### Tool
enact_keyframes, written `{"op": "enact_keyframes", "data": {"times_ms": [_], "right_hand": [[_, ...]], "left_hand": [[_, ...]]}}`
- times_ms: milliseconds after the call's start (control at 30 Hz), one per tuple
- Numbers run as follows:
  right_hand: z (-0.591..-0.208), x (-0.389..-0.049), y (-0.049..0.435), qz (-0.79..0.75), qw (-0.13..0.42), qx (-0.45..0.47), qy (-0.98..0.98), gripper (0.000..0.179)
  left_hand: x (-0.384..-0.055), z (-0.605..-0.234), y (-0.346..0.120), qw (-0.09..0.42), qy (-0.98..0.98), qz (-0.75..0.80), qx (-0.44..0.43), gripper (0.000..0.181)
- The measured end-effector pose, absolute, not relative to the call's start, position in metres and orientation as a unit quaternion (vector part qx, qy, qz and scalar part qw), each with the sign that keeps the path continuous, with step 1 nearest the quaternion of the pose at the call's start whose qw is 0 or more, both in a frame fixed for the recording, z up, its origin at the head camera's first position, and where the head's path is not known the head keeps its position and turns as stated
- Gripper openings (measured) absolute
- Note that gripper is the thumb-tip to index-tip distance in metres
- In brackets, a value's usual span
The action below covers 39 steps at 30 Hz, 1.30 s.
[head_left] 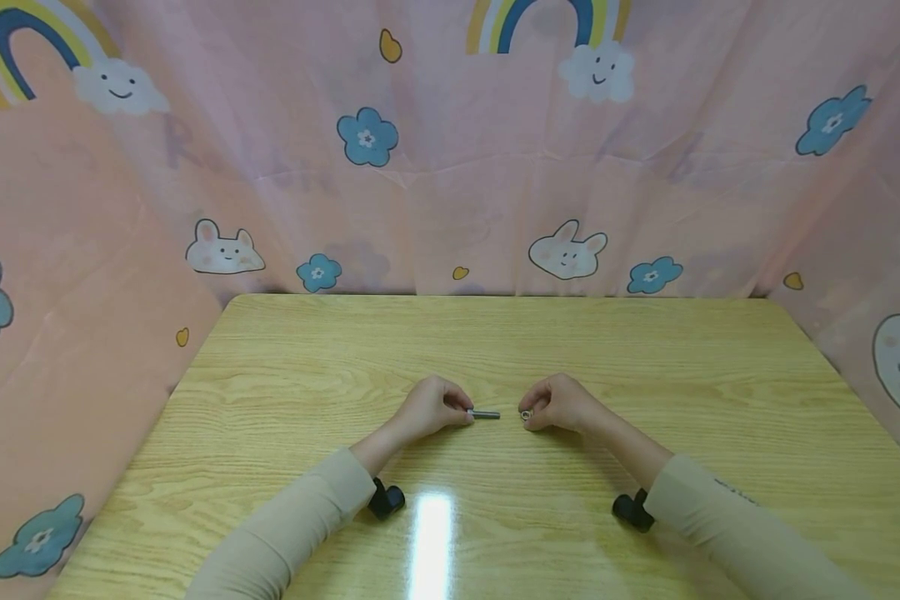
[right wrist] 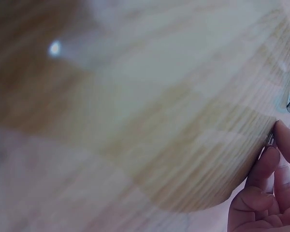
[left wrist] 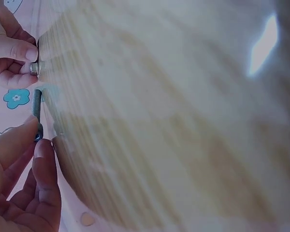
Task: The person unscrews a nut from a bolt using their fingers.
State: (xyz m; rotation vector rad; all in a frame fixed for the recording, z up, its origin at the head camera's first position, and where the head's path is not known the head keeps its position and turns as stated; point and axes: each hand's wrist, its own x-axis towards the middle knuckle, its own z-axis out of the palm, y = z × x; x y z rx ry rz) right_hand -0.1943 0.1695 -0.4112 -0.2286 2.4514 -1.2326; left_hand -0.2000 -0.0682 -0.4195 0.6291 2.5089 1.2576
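Note:
My left hand (head_left: pixel 437 406) pinches a metal bolt (head_left: pixel 486 414) by its head, and the bolt's threaded shaft points right toward the other hand. In the left wrist view the thread of the bolt (left wrist: pixel 36 104) shows clearly beyond the thumb. A small metal nut (head_left: pixel 526 415) sits between the thumb and finger of my right hand (head_left: pixel 562 402), its hole facing the bolt. A short gap separates the bolt's tip from the nut. In the right wrist view the nut (right wrist: pixel 270 139) is mostly hidden by the fingertips.
Both hands are over a wood-grain table (head_left: pixel 495 350), with a bright light reflection near its front. Behind it and at the sides hangs a pink patterned curtain (head_left: pixel 450 208). Black wrist cameras, left (head_left: pixel 387 500) and right (head_left: pixel 633 511), stick out under the sleeves.

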Motion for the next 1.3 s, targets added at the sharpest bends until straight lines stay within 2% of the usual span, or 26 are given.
{"op": "enact_keyframes", "data": {"times_ms": [900, 1300], "right_hand": [[-0.411, -0.195, 0.17, -0.437, 0.191, -0.09, 0.874, 0.022], [-0.406, -0.196, 0.181, -0.452, 0.194, -0.11, 0.864, 0.034]], "left_hand": [[-0.201, -0.422, -0.069, 0.133, 0.853, 0.449, 0.231, 0.013], [-0.2, -0.417, -0.074, 0.14, 0.85, 0.455, 0.227, 0.018]]}}
